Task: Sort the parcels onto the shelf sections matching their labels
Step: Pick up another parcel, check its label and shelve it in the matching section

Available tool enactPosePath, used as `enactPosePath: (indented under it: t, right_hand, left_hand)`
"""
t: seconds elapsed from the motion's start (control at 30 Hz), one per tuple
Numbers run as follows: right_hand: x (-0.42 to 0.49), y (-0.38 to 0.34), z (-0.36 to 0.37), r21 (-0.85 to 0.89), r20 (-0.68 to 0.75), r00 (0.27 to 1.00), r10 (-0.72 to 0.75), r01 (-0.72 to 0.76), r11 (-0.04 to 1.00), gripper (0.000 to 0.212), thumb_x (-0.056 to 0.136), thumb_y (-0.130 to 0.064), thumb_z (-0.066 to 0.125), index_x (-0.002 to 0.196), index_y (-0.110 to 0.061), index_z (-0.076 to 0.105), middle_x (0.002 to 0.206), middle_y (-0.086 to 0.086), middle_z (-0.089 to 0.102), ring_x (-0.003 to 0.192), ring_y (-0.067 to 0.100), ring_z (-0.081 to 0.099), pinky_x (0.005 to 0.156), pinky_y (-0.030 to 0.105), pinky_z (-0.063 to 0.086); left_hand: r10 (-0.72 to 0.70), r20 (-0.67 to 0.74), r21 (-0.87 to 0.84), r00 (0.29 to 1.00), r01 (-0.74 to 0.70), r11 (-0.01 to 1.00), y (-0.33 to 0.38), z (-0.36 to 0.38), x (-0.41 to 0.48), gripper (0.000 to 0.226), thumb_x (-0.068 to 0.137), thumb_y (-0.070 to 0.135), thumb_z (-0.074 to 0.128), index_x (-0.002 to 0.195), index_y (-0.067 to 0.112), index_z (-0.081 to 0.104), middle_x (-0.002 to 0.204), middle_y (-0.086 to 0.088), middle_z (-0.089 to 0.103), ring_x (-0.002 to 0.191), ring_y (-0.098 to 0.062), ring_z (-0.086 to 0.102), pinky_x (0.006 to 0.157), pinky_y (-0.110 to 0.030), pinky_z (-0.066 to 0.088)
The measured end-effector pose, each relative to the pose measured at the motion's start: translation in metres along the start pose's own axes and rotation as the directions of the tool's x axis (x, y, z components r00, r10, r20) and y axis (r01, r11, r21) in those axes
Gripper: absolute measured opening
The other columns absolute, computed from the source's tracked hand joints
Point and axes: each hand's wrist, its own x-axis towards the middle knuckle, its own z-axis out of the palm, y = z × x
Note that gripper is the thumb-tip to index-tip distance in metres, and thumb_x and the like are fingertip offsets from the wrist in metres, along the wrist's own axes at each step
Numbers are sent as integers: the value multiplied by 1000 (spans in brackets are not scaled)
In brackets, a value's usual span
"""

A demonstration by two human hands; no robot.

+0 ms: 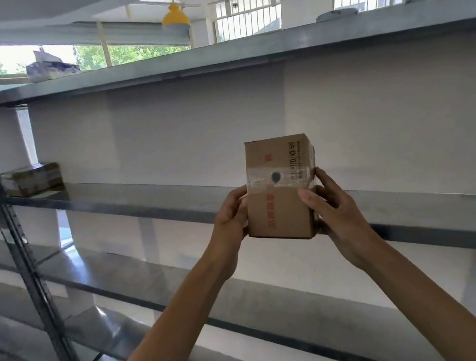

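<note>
SORTING SHIFT: A person holds a small cardboard parcel (280,198) up w/ both hands in front of a metal shelf unit (2,226). The left hand (230,216) grips the box's left side. The right hand (338,214) clasps the right side, thumb laid on the front face, fingers wrapped round the far corner. The parcel stands upright, long side vertical. A band of clear tape crosses its middle w/ a dark spot at the tape's ctr, and red print runs down the front. Label text is too blurred to read.

The box is carried in the air, right of ctr, at the level of the second shelf board (138,194). Its lower part overlaps that board's front edge in the head view. Whether it touches the board cannot be told.

Far left on the same board, just beside the slotted upright, lies a second parcel (32,179), flat, brown and taped, well apart from the held one. On the top shelf (209,56) a grey bundle (49,67) rests at left; pale items at right are too small to make out. Lower boards run beneath both forearms.

Bkgd: white wall (190,131) behind the unit, two yellow pendant lamps (175,17) overhead, barred windows (247,18) and green foliage beyond.
</note>
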Motion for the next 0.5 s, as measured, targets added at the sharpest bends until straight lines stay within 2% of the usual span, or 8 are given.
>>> enactPosePath:
  t: [0.07, 0.2, 0.33, 0.43, 0.5]
  right_hand:
    - [8, 4, 9, 17, -14, 1000, -13, 13, 1000, 74, 62, -50, 64, 131, -45, 39, 129, 1, 57, 113, 22, 59, 78, 45, 58]
    - [26, 12, 26, 44, -83, 996, -34, 38, 998, 74, 67, -47, 60, 137, -43, 36, 127, -4, 58, 108, 15, 60, 72, 38, 58]
    - [43, 20, 49, 31, -132, 990, -45, 50, 998, 56, 73, -44, 59, 126, -48, 43, 116, -11, 63, 105, 9, 61, 65, 26, 57]
    - [58, 28, 72, 20, -159, 986, -52, 56, 998, 48, 85, -41, 55, 131, -45, 45, 103, -15, 67, 99, 6, 64, 69, 30, 58]
    - [65, 30, 90, -17, -166, 984, -72, 70, 997, 43, 82, -50, 53, 124, -50, 49, 105, -15, 68, 104, 11, 64, 79, 38, 58]
  left_hand:
    - [-33, 61, 17, 998, 32, 999, -8, -8, 11, 31, 103, 34, 26, 123, 37, 48, 115, 4, 63, 113, -16, 58, 97, -42, 50]
    - [-95, 198, 23, 976, 92, 995, -20, -25, 37, 42, 101, 45, 21, 138, 33, 37, 128, -2, 58, 123, -20, 53, 106, -48, 43]
    - [-153, 311, 17, 938, 156, 988, -24, -50, 60, 44, 98, 51, 19, 133, 35, 42, 129, -2, 57, 122, -18, 53, 107, -41, 42]
    - [-193, 384, 12, 903, 204, 979, -25, -75, 75, 49, 97, 54, 18, 132, 33, 45, 131, -4, 56, 124, -20, 51, 111, -43, 37]
    - [-200, 425, 9, 883, 216, 976, -26, -92, 84, 49, 98, 53, 17, 134, 34, 45, 134, -4, 54, 126, -20, 50, 112, -43, 35]
